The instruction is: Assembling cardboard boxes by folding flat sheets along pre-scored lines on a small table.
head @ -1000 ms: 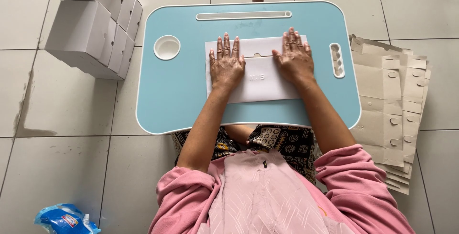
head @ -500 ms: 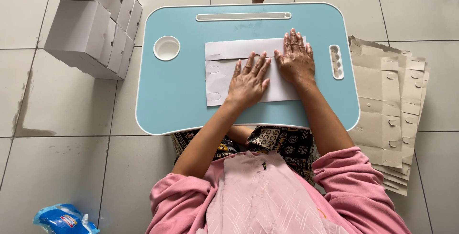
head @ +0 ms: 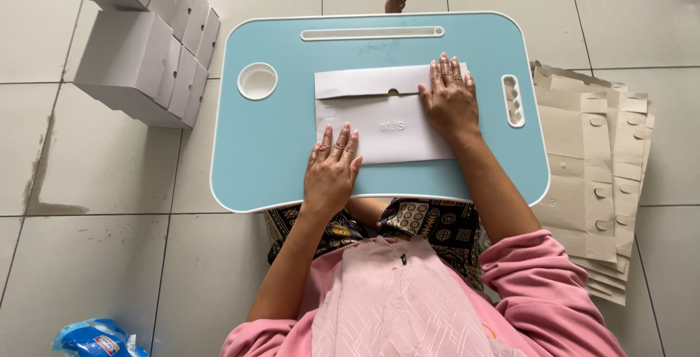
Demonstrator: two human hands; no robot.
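1. Two open hands press a flat white cardboard sheet (head: 383, 116) on your blue lap table (head: 270, 153).
2. Your left hand (head: 332, 171) lies flat, fingers spread, on its near-left corner.
3. Your right hand (head: 450, 98) rests flat on its right edge.
4. Folded white boxes (head: 142, 58) stand left; brown cardboard blanks (head: 594, 160) lie right.

white folded boxes (head: 146, 43) are stacked on the tiled floor (head: 95, 255) at upper left. a pile of flat brown cardboard blanks (head: 594, 175) lies at right. a blue plastic packet (head: 98, 339) sits bottom left.
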